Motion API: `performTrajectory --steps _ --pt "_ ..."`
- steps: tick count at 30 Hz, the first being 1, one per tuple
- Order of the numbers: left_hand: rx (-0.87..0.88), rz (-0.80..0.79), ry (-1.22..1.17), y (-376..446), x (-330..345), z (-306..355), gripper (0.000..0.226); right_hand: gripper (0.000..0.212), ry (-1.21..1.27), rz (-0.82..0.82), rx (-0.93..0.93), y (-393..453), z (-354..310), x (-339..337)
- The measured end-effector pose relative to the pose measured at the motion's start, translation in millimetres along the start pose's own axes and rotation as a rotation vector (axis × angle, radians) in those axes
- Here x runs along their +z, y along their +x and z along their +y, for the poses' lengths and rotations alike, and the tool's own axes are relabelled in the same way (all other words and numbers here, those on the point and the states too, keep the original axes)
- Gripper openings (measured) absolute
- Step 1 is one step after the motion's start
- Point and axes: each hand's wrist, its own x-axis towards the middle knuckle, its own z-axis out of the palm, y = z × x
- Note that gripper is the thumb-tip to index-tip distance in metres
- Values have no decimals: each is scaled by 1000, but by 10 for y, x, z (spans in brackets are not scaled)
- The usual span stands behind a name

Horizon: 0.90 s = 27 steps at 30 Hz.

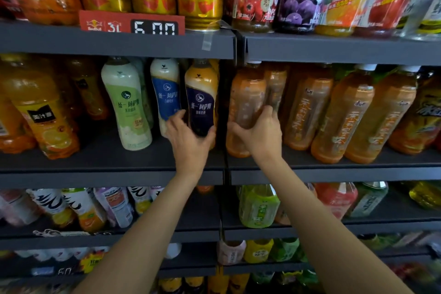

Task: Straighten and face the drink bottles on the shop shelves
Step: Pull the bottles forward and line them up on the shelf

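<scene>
In the head view the job looks to be midway on the middle dark grey metal shelf [114, 174]. The left hand [188, 141] curls its fingers and thumb around the lower body of a slim plastic milk-tea bottle with a dark purple label and orange-cream top [201, 100], which stands at the right end of the left bay with its label already facing out, though it leans a little. The right hand [261, 133] wraps around the lower half of an amber plastic tea bottle whose label is turned away [247, 107], the first bottle in the right bay, just across the shelf divider; its front shows mostly bare liquid, so I judge it is the one that needs turning. Left of the purple bottle, a blue-labelled cream bottle [165, 93] and a green-labelled cream bottle [125, 102] show their labels but tilt and sit unevenly spaced, so they probably need squaring up. To the right, the row of amber tea bottles with orange script [343, 114] faces forward yet leans in a ragged line. The orange juice bottle with a black label patch [45, 117] at far left also tips. The lower shelf's mixed bottles [81, 207] lie jumbled and seem untouched, so much work remains.
</scene>
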Motion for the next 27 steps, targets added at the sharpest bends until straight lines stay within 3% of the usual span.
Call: performTrajectory --steps 7,13,16,22,27 --pt "-17 -161 170 198 -54 -82 68 73 59 -17 144 164 -161 259" --pt "-27 -195 134 233 -83 -104 66 45 303 -130 269 68 -4 468" --pt "-22 -200 133 237 -87 -112 66 42 367 -194 304 134 9 473" --pt "-13 -209 157 234 -98 -104 66 48 115 -20 251 177 -76 639" --pt "-13 -219 155 246 -109 -94 65 42 -33 14 252 319 -151 709"
